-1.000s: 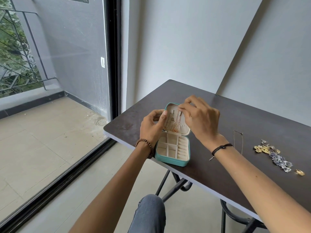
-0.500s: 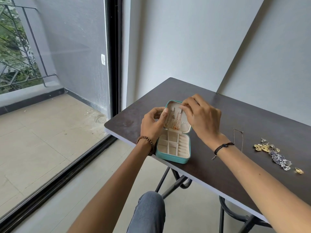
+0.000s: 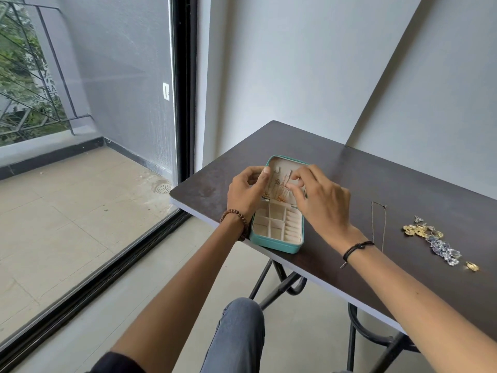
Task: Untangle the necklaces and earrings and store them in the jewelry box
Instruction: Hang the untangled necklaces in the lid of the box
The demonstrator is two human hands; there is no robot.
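Jewelry box [image 3: 277, 232]: open at the table's [image 3: 376, 179] near-left edge, with the lid [image 3: 282, 164] tilted back.
Hung chains [image 3: 279, 184]: inside the lid, partly hidden by fingers.
Left hand [image 3: 244, 192]: curled round the lid's left edge.
Right hand [image 3: 322, 203]: fingertips pinch the hung chains; I cannot tell which strand.
Loose necklace [image 3: 383, 227]: on the table to the right, thin and faint.
Earrings [image 3: 430, 238]: clustered further right; the pieces blur together.

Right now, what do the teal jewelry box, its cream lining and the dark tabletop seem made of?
Teal jewelry box: likely faux leather, smooth matte shell. Cream compartment lining: seemingly velvety fabric, soft, no glare. Dark brown table: probably laminated board, faint sheen, pale edge band.
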